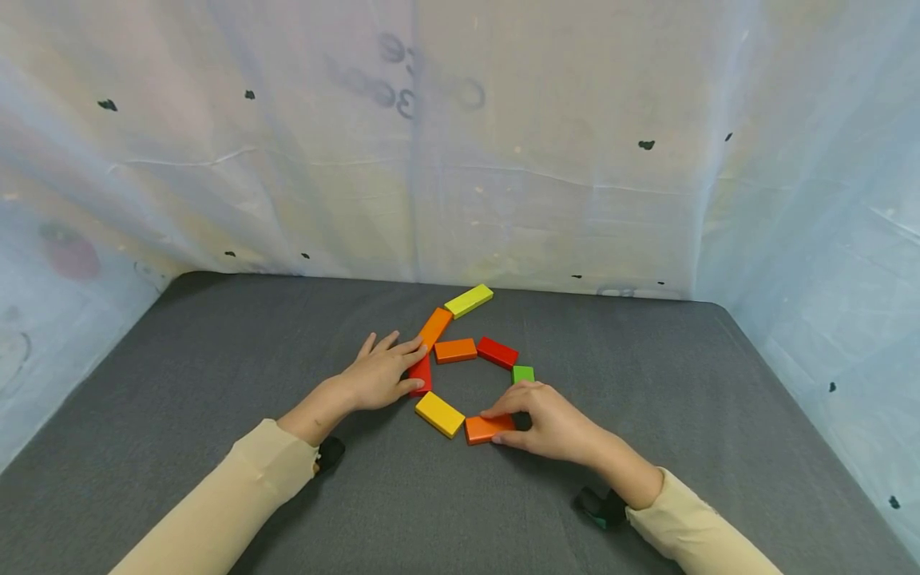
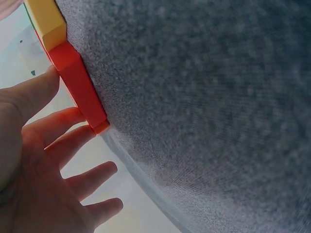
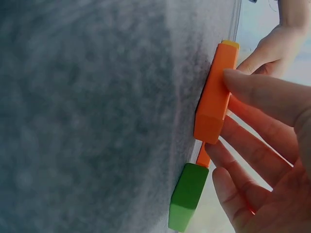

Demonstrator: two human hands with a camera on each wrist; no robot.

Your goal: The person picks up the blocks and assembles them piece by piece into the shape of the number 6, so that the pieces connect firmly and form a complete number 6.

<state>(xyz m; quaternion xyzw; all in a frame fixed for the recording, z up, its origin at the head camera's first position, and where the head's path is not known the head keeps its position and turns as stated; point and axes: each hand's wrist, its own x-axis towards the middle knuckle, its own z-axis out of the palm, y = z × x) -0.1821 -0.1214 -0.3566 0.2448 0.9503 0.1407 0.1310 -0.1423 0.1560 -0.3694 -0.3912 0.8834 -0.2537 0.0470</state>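
Note:
My right hand (image 1: 549, 423) pinches an orange block (image 1: 477, 430) between thumb and fingers at the near side of a ring of blocks. That block's end meets a yellow block (image 1: 440, 414). With spread fingers, my left hand (image 1: 377, 374) touches a red block (image 1: 422, 378) on the ring's left side; its thumb and index finger lie on or against it. An orange block (image 1: 437, 325) slants up from that red one, partly behind the left fingertips. The green block (image 3: 188, 196) lies just beyond my right hand, partly covered in the head view.
Another orange block (image 1: 456, 350) and a red block (image 1: 497, 352) form the ring's far side. A lime-yellow block (image 1: 469, 301) lies farthest back. Everything sits on a dark grey cloth surface (image 1: 647, 383), with pale hanging sheets (image 1: 546, 216) behind and at both sides.

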